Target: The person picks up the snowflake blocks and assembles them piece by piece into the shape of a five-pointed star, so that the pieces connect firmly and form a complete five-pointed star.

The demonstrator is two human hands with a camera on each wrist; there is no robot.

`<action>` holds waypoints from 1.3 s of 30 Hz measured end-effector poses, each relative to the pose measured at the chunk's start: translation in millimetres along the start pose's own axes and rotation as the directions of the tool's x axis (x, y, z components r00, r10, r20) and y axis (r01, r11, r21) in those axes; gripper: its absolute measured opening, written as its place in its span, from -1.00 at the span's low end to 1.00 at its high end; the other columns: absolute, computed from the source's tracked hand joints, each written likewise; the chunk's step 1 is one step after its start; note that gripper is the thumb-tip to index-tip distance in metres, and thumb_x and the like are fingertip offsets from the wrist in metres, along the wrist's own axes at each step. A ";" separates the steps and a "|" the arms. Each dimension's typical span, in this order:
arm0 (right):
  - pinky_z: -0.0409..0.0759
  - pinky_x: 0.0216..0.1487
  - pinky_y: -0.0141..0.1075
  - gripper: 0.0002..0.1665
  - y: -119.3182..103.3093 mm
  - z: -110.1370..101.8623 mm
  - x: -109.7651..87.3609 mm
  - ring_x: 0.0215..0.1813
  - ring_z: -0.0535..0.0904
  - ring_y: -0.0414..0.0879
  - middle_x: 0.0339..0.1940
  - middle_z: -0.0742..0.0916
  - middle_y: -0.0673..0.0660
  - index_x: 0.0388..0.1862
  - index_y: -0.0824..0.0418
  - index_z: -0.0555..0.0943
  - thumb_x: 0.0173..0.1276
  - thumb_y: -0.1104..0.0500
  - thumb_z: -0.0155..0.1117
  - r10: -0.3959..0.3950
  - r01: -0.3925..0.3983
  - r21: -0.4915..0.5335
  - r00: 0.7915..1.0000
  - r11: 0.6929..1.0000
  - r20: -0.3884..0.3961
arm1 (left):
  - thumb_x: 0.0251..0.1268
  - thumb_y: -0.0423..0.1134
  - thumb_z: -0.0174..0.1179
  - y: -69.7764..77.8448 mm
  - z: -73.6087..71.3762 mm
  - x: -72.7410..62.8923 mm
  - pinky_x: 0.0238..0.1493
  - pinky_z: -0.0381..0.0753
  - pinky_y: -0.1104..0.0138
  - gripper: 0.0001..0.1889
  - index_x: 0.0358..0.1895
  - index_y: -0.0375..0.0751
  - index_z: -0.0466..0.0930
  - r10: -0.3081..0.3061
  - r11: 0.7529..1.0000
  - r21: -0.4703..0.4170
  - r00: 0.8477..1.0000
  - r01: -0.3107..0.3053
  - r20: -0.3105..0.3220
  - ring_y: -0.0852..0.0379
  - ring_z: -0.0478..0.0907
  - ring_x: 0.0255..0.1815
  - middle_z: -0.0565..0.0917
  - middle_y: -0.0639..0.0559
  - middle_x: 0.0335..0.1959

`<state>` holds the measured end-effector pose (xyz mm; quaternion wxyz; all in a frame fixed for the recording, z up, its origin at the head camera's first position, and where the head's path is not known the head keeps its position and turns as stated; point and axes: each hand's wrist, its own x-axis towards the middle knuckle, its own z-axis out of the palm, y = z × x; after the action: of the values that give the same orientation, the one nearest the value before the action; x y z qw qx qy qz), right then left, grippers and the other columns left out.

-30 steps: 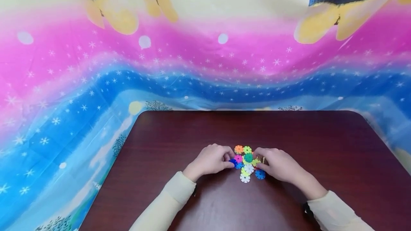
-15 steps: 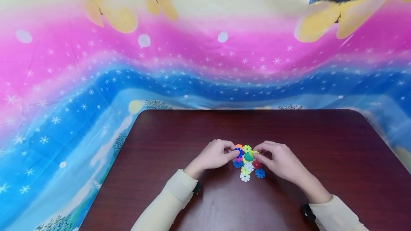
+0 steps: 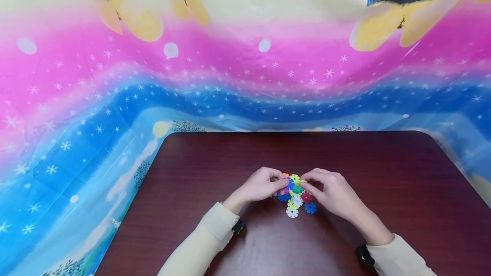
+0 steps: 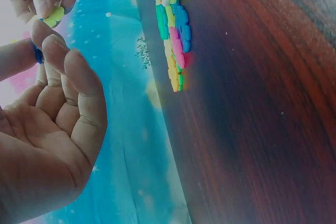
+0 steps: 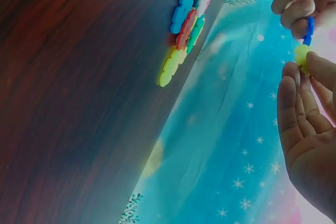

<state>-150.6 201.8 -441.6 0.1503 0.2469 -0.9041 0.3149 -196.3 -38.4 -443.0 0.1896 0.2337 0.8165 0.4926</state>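
Observation:
Over the table's middle, my left hand (image 3: 261,185) pinches a blue notched plastic disc (image 3: 290,183) between thumb and fingers. Opposite it, my right hand (image 3: 334,188) pinches a yellow disc (image 5: 302,56) by its edge. The two discs meet edge to edge in the right wrist view, raised off the tabletop. Beneath and beyond them lie several more notched discs: a green disc (image 3: 297,189), a red disc (image 3: 306,197), white discs (image 3: 292,212), a blue disc (image 3: 310,207) and an orange disc (image 3: 285,174). My fingers partly hide the upper left of this group.
The dark brown wooden table (image 3: 215,152) has rounded far corners. A pink and blue cloth (image 3: 245,76) with snowflakes and cartoon figures hangs behind it and along its left side. Black straps (image 3: 238,226) show at both cuffs.
Both hands have lifted from beside the disc group and come together above it. The blue disc has moved up and right to meet the yellow one.

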 end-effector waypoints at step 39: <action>0.72 -0.30 -0.26 -0.46 5.4 3.1 9.0 -0.19 0.72 -0.21 -0.06 0.78 -0.03 0.15 0.10 0.72 0.18 0.13 0.67 -0.047 0.044 0.089 0.998 0.995 0.041 | 0.54 -0.25 0.22 4.9 0.1 0.5 -0.47 0.59 0.20 -0.69 -0.43 -0.33 0.68 -0.014 0.993 -0.119 0.999 0.011 -0.030 0.18 0.48 -0.62 0.60 0.03 -0.63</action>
<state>-161.4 200.3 -442.8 0.1270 0.2804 -0.8864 0.3458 -195.7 -36.1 -438.6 0.1938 0.2092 0.7900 0.5427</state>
